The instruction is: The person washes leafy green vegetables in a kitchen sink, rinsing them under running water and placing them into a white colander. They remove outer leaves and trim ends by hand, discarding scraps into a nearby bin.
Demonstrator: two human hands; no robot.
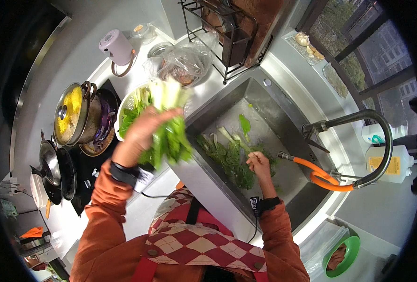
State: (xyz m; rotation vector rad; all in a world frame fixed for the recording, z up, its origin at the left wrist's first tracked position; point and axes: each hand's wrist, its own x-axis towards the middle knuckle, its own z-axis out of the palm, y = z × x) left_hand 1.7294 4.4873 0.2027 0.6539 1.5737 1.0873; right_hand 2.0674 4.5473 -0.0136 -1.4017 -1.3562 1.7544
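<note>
My left hand [138,132], blurred by motion, grips a bunch of leafy green vegetables [169,130] with pale stems pointing away from me. The bunch hangs between the sink and a white colander [121,105], partly covering it; more green leaves lie inside the colander. Over the stainless steel sink [286,132], my right hand [260,164] has its fingers curled around the end of a pale-stemmed leafy green [243,145]. Several darker wet greens [226,158] lie together on the sink bottom below it. A loose leaf [244,124] rests farther back.
A black faucet [379,123] with an orange hose [317,172] reaches over the sink's right side. Left stand a glass-lidded pot [69,114] and several pans [50,169] around the cooktop [79,195]. A wire rack [229,75] and a plastic bag [191,61] stand behind. A green bowl [353,255] holds meat.
</note>
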